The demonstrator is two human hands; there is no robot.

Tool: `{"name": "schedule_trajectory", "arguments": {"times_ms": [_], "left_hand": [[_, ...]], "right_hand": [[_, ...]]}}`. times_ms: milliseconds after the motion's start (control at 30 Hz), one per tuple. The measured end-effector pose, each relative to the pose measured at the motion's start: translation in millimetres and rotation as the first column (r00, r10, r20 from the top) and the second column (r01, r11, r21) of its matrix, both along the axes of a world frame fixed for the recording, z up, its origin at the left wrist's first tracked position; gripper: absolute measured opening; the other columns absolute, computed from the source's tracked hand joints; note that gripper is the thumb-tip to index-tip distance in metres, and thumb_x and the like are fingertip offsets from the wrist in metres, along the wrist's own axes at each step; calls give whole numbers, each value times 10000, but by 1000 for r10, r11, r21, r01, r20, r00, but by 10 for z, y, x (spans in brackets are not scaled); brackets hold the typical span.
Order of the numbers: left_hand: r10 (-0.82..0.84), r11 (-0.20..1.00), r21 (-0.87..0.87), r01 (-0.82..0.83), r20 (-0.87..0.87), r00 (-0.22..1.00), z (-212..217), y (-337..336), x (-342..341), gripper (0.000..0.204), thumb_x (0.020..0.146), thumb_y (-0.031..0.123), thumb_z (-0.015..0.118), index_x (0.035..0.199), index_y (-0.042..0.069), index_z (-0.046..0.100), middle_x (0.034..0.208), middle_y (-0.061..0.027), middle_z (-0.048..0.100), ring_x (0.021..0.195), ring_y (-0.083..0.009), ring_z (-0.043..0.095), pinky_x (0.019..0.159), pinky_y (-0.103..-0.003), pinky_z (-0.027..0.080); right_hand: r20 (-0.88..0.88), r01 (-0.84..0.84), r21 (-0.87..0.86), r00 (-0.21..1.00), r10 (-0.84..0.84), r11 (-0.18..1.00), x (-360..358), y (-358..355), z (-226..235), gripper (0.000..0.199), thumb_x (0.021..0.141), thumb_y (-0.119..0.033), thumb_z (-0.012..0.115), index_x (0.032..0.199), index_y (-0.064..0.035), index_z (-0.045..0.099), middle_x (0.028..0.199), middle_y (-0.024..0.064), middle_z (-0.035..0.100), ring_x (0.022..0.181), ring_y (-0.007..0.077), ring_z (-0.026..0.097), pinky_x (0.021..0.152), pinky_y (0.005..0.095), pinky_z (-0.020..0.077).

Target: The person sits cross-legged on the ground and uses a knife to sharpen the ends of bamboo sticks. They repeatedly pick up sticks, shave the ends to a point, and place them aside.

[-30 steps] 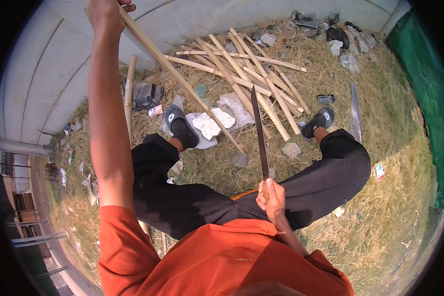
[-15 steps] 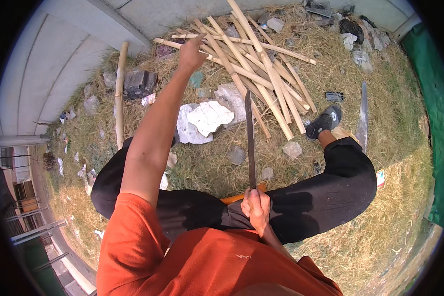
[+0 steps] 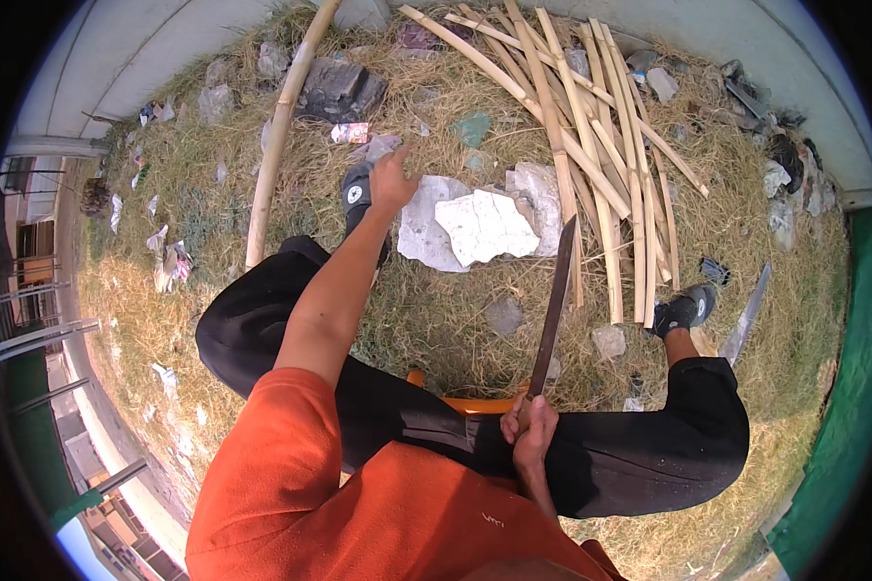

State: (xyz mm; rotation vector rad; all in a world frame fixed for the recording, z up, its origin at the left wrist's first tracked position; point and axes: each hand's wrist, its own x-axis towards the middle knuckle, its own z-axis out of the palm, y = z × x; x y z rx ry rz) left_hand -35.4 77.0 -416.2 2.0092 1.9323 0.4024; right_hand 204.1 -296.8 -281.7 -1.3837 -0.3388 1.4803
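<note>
My right hand [image 3: 533,423] is closed around the handle of a machete [image 3: 552,315], whose long dark blade points up and away from me. My left arm reaches forward. At its end my left hand [image 3: 391,184] hangs with fingers apart and nothing in them, near my left shoe [image 3: 357,192] and the pale flat stones. A cracked white slab [image 3: 486,229] lies on top of a larger grey-white stone [image 3: 424,232]. Beyond the machete tip, a loose pile of split bamboo strips [image 3: 591,126] spreads over the dry grass.
A whole bamboo pole [image 3: 286,126] stands on the left, beside a dark stone block [image 3: 342,90]. A silvery blade [image 3: 749,315] lies right of my right shoe [image 3: 683,310]. Part of an orange seat [image 3: 480,405] shows between my legs. A concrete wall [image 3: 165,58] and green sheeting [image 3: 843,387] border the grass.
My left hand has come back from the bamboo pile to beside the pale stones. The view has swung left, and the machete now tilts to the right in my right hand.
</note>
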Motion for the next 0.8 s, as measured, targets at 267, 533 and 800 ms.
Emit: {"name": "schedule_trajectory", "arguments": {"times_ms": [267, 533, 800], "left_hand": [[-12, 994, -107, 15, 33, 999, -195, 336, -53, 433, 766, 210, 739, 1172, 96, 642, 1031, -183, 671, 943, -358, 632, 826, -424, 498], [-34, 927, -345, 149, 319, 947, -87, 576, 2133, 609, 780, 491, 721, 1223, 84, 630, 1047, -182, 683, 985, -308, 655, 850, -406, 514], [21, 948, -319, -4, 52, 998, -703, 556, 2666, 493, 716, 492, 767, 952, 65, 689, 971, -130, 704, 970, -285, 663, 820, -383, 512]], "right_hand": [[6, -2, -102, 1000, 3, 995, -24, 170, 40, 458, 998, -422, 458, 795, -12, 493, 594, 4, 394, 466, 76, 395, 394, 237, 304], [-108, 51, -144, 992, -67, 988, 45, 163, 28, 436, 994, -428, 468, 842, -21, 495, 612, -10, 392, 483, 67, 372, 426, 232, 310], [-142, 111, -165, 981, -135, 980, 114, 147, 17, 450, 998, -437, 449, 844, -17, 502, 571, 6, 411, 460, 78, 387, 420, 234, 316]]}}
